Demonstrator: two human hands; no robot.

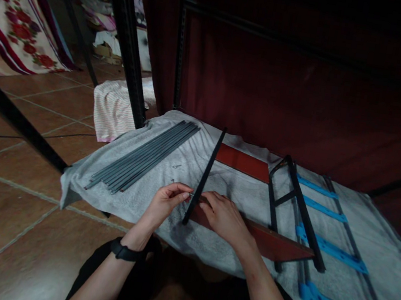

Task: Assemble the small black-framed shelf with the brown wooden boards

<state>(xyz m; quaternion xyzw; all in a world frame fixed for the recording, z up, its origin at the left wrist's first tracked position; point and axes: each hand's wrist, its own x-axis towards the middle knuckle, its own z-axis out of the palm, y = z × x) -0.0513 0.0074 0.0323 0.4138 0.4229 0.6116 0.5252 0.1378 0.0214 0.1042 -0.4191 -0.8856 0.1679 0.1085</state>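
My left hand [169, 200], with a dark band on its wrist, pinches what looks like a small metal screw [190, 195] against the left side of a black metal bar [205, 176]. Across the bar, my right hand [225, 217] has its fingers bent around the end of a reddish-brown board [277, 242], close to the bar. The right fingertips are partly hidden. A second reddish board [243, 162] joins the bar farther back, and both boards run right to a black frame [302, 214]. A few small screws [178, 167] lie on the grey cloth.
Several thin grey rods [146, 156] lie side by side on the grey towel [164, 185] at left. A rack with blue plastic crosspieces [338, 252] lies at right. Black posts [126, 42] rise around the surface. A dark red curtain [271, 85] hangs behind.
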